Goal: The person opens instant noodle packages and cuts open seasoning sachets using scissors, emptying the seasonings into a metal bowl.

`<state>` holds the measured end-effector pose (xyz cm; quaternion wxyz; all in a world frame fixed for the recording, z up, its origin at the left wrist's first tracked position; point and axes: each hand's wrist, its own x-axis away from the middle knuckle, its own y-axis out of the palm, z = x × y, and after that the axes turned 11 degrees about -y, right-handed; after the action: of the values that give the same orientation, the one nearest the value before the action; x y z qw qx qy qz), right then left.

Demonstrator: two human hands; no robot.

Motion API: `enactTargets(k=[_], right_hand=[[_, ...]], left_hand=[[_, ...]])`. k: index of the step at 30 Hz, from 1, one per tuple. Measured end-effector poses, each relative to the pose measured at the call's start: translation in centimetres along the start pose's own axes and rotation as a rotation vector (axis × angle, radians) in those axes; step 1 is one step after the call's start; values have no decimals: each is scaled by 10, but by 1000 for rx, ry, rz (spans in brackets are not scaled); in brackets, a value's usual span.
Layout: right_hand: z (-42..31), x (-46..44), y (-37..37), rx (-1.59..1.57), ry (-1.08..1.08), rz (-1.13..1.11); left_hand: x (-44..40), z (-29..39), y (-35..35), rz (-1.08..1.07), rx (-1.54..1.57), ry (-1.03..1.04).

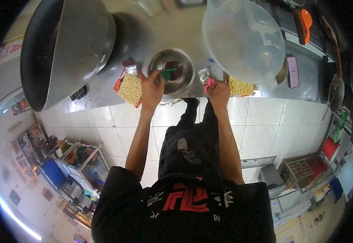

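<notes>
Over the rim of a steel bowl [157,56], my left hand [153,86] is closed on a small green packet [166,75]. Dark reddish-brown sauce [179,73] lies in the bowl. My right hand [218,91] is closed on pink-handled scissors [209,84] to the right of the bowl. A silver sachet [204,75] lies just beyond the scissors. Beside my left hand is a dried noodle block [129,90] in a red wrapper. Another noodle block [240,86] lies to the right of my right hand.
A huge metal pot [77,44] stands at the left of the steel counter [152,32]. A translucent plastic tub [241,40] is at the right, with a phone [293,72] past it. An orange spoon [306,22] and a ladle [336,93] are farther right.
</notes>
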<state>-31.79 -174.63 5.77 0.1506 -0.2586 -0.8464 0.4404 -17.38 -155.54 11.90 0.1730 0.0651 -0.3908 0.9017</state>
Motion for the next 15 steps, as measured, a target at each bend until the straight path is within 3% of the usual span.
enactTargets(k=[5, 8, 10, 12, 15], right_hand=[[14, 4, 20, -93, 25, -17], [-26, 2, -17, -210, 2, -18], [-76, 0, -44, -826, 324, -289], [-98, 3, -39, -1282, 549, -493], [-121, 1, -10, -1557, 733, -580]], left_hand=[[3, 0, 1, -7, -15, -32], [3, 0, -2, 64, 68, 82], [8, 14, -11, -42, 46, -66], [11, 8, -6, -32, 107, -65], [17, 10, -4, -15, 178, -37]])
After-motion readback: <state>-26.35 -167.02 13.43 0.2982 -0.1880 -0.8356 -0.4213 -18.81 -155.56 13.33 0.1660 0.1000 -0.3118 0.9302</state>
